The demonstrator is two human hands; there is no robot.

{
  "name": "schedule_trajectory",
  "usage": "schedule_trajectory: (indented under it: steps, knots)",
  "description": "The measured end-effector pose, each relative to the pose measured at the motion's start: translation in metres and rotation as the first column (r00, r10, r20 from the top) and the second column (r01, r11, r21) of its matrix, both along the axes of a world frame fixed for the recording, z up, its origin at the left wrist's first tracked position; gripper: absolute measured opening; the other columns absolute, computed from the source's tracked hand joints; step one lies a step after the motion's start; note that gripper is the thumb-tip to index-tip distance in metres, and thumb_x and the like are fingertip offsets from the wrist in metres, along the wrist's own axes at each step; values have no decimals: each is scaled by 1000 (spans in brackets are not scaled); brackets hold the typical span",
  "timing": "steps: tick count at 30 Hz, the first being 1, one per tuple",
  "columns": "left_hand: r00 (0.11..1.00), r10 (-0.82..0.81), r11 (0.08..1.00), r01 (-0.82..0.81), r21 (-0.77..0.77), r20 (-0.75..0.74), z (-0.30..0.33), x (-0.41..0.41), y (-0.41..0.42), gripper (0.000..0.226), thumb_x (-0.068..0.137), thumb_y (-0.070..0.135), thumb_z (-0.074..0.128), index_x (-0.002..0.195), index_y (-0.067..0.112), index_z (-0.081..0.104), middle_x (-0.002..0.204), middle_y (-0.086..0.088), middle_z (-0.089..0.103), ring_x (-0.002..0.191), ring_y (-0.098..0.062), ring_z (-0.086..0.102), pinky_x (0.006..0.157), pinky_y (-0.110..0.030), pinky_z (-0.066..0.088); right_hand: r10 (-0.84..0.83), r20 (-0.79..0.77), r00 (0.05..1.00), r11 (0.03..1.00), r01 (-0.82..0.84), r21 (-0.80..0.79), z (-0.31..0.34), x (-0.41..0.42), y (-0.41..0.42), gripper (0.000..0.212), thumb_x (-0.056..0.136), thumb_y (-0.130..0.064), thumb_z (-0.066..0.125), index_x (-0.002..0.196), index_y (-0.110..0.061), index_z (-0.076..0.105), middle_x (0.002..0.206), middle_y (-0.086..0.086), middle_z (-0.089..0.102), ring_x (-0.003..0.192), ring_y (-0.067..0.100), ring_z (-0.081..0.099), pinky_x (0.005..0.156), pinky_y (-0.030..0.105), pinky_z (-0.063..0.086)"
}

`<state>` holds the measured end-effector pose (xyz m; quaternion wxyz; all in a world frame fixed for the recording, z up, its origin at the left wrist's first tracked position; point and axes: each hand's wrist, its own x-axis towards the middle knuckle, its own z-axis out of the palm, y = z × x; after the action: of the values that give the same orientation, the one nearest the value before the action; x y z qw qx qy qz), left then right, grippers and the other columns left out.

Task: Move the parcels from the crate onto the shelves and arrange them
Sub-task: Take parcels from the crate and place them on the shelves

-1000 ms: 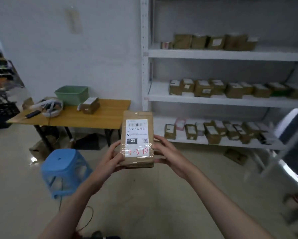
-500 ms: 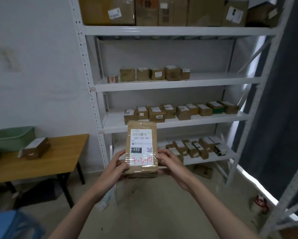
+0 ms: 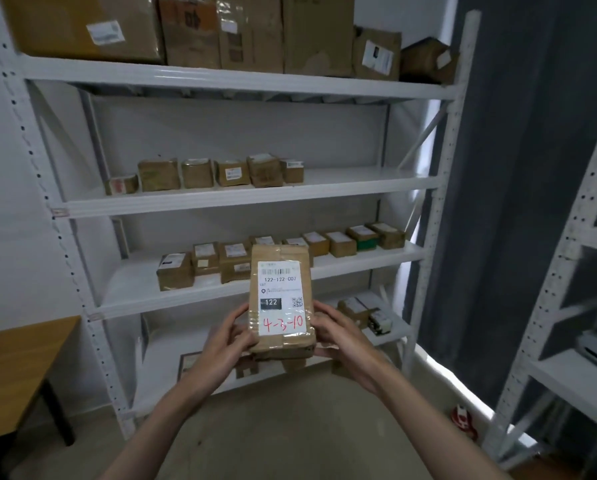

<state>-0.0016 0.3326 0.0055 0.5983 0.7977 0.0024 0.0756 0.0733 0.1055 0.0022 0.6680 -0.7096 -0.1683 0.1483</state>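
Observation:
I hold a brown cardboard parcel point(image 3: 280, 299) upright in front of me, its white label reading 122-122-C07 with red writing 4-3-10. My left hand point(image 3: 226, 341) grips its lower left edge and my right hand point(image 3: 338, 336) grips its lower right edge. Behind it stands the white metal shelf unit point(image 3: 241, 199). Several small parcels point(image 3: 200, 173) sit on its second shelf. A longer row of parcels point(image 3: 338, 242) fills the third shelf point(image 3: 369, 261), and a few parcels point(image 3: 363, 308) lie on the lowest shelf. The crate is out of view.
Big cartons point(image 3: 193, 29) crowd the top shelf. A wooden table point(image 3: 16, 362) juts in at the lower left. A dark grey curtain point(image 3: 525, 168) hangs to the right, next to a second white rack point(image 3: 574, 271). A small red-and-white object point(image 3: 463, 415) lies on the floor.
My view has swung right and upward from the table and blue stool to the shelf unit, which now looks closer. The parcel stays held in both hands.

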Motion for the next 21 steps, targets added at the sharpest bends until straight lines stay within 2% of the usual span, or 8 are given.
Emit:
schedule_trajectory:
  steps: [1,5,10,12,16,18,21]
  knots:
    - [1000,-22,1000,22,10,-7,0,14,-6,48,98,38,51,140,50,33,124,11,63,112,-12,63,96,-33,51,-22,1,1000,1000,22,6,0,9,-8,55,86,-50,67,139,-45,50,120,-11,71,111,11,67,102,44,52]
    - [995,-97,995,98,18,-14,6,72,-31,52,99,33,50,144,46,28,130,8,57,113,-10,60,85,-22,50,-90,-7,996,995,90,43,2,50,-34,40,95,-36,62,133,-43,52,114,-10,74,103,8,70,97,37,55]
    - [988,-155,988,155,2,4,20,148,-54,45,101,29,48,139,46,30,118,19,57,105,-1,58,73,-15,46,-184,6,983,983,183,24,9,115,-55,35,94,-40,64,127,-33,56,118,-5,72,105,11,70,81,27,56]
    - [987,-159,987,159,-14,27,26,182,-58,47,100,30,50,141,44,32,118,18,58,111,-7,58,80,-19,47,-217,2,976,976,217,15,16,149,-60,35,93,-42,64,123,-25,56,122,0,69,108,17,68,81,28,56]
    - [983,-156,988,157,-1,96,56,256,-59,47,97,36,54,139,43,34,117,22,53,112,-4,52,97,-30,43,-253,39,967,967,253,2,51,222,-59,37,92,-47,62,117,-20,55,122,1,68,111,20,66,97,44,55]
    - [977,-176,983,180,-22,119,73,295,-58,47,96,38,54,139,41,35,122,14,55,116,-10,55,98,-33,47,-274,64,960,962,274,14,73,256,-56,36,94,-45,60,116,-17,55,118,2,70,109,21,66,97,45,54]
    - [969,-185,981,192,-26,161,96,352,-59,48,96,40,55,140,40,36,119,19,57,116,-11,57,94,-29,50,-307,115,945,952,305,40,100,305,-55,33,97,-42,58,116,-15,55,116,4,70,107,19,67,95,43,55]
